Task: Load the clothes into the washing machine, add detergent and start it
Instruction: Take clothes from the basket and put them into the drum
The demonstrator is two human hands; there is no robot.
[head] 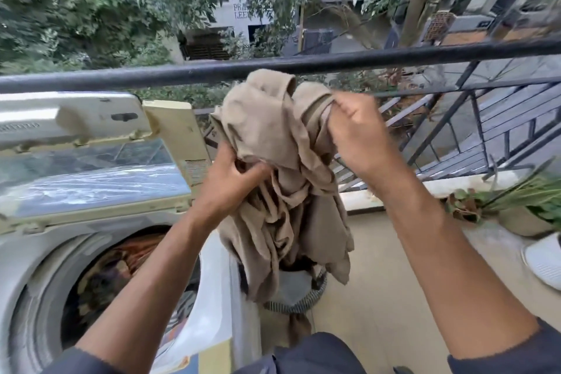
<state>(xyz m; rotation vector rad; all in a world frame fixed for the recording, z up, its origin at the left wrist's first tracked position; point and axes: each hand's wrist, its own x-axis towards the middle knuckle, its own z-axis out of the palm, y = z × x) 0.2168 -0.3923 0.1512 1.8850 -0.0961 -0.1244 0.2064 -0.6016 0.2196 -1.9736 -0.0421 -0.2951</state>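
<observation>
A beige garment [282, 185] hangs bunched in mid-air in front of me, just right of the washing machine. My left hand [230, 182] grips its folds low on the left side. My right hand [358, 133] pinches its upper edge higher up on the right. The top-loading washing machine [27, 252] stands at the left with its lid [91, 158] raised. Striped and patterned clothes [121, 264] lie inside the drum. Below the garment sits a laundry basket [303, 294] with grey and dark clothes in it.
A black metal railing [303, 65] runs across just behind the garment, with a street and trees beyond. Potted plants [528, 209] stand on the floor at the right next to a white shoe [543, 258]. A tiled balcony floor [379, 282] lies between the basket and the plants.
</observation>
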